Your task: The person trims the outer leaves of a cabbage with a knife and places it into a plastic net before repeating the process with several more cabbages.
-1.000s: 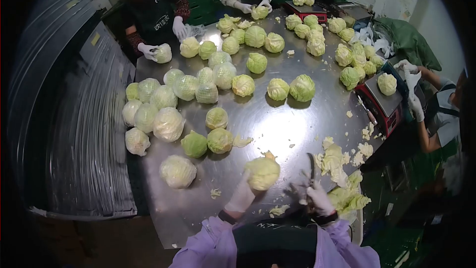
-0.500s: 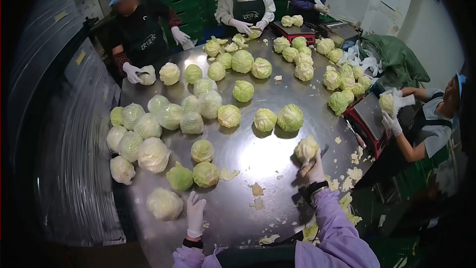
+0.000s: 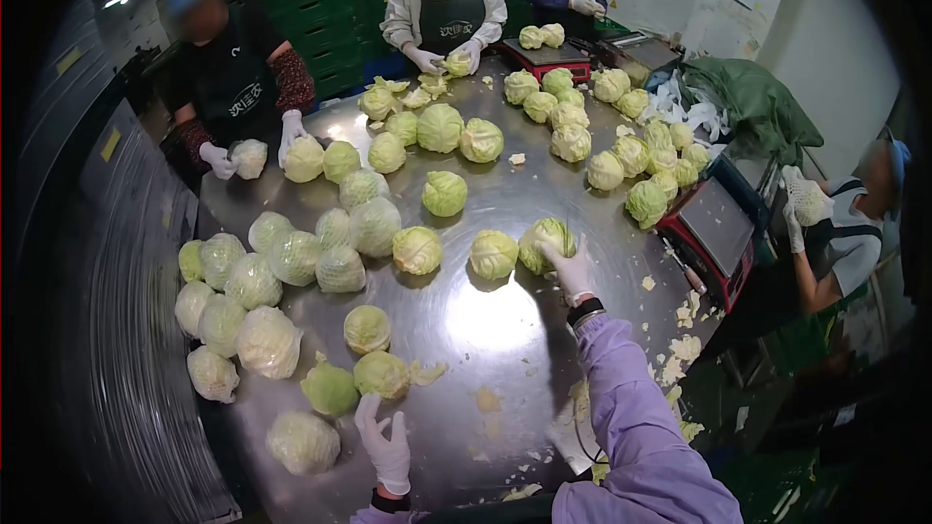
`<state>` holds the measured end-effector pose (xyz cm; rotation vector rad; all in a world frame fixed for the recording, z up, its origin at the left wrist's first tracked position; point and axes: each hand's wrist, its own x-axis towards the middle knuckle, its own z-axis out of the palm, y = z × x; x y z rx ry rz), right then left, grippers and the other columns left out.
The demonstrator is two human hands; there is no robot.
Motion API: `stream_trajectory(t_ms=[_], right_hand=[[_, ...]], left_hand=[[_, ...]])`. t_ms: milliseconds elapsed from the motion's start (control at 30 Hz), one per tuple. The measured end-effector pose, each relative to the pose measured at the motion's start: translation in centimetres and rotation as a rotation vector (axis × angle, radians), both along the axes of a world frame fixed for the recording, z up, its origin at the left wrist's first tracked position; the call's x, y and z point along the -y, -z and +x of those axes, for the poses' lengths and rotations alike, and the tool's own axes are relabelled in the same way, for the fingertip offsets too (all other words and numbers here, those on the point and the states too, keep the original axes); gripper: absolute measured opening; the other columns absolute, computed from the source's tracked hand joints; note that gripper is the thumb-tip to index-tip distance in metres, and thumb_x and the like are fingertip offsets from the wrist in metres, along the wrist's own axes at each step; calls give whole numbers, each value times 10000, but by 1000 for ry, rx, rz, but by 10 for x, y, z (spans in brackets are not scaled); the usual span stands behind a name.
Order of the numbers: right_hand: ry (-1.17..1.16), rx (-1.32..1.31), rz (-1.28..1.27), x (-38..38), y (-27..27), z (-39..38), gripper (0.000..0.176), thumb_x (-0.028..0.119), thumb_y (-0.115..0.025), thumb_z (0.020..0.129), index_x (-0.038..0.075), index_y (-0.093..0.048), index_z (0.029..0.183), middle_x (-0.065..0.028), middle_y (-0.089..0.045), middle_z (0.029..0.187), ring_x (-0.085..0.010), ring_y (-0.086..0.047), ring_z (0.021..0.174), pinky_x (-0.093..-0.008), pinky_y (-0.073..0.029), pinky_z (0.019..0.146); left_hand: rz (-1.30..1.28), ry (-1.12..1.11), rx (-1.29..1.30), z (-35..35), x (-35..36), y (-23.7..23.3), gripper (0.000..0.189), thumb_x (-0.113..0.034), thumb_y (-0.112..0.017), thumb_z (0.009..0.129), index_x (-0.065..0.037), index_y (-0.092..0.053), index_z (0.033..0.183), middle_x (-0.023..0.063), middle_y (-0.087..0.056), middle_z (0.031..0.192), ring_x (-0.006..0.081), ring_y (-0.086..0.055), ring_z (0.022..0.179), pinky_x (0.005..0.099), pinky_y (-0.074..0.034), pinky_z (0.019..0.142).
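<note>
My right hand (image 3: 568,270), in a white glove, reaches forward over the table and grips the lower right side of a green cabbage head (image 3: 544,245). A thin dark edge shows beside its fingers. Another cabbage (image 3: 493,254) sits just left of that one. My left hand (image 3: 386,444), also gloved, is open and holds nothing, its fingertips right below a trimmed cabbage (image 3: 382,376). Close by are a greener cabbage (image 3: 328,389) and a wrapped cabbage (image 3: 303,442).
Wrapped cabbages (image 3: 254,279) cluster along the left side of the metal table (image 3: 456,378). Leaf scraps (image 3: 684,347) lie along its right edge near a red scale (image 3: 714,233) and a knife (image 3: 684,267). Co-workers handle cabbages at the far side and at right.
My right hand, earlier holding a cabbage and a knife nearer me, has moved forward and left to a cabbage farther back. My left hand remains open near the same cabbages. The view has shifted.
</note>
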<state>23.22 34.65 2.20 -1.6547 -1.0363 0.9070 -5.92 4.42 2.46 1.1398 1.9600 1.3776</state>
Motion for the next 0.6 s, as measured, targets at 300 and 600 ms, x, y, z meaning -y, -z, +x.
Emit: stream_trajectory(t_ms=[300,600], right_hand=[[-126,-584,-78,8,21,46,655,301,-716,827,106,-400,1367,-68,-563,984,-144,-579,651,-298,-479,472],[156,-104,122,18,4,65,482,167,-703,827,28,-472,1226,-31,-546,742,-80,-512,558,-251,-438,468]], left_hand=[[18,34,-4,10,-1,-7,435,14,-619,832,-16,-520,1254,172,-436,1341,252,-506,1165,291,-527,779],[16,72,66,23,-9,-4,393,14,-629,836,-17,-548,1220,159,-467,1309,229,-528,1133,283,-532,772]])
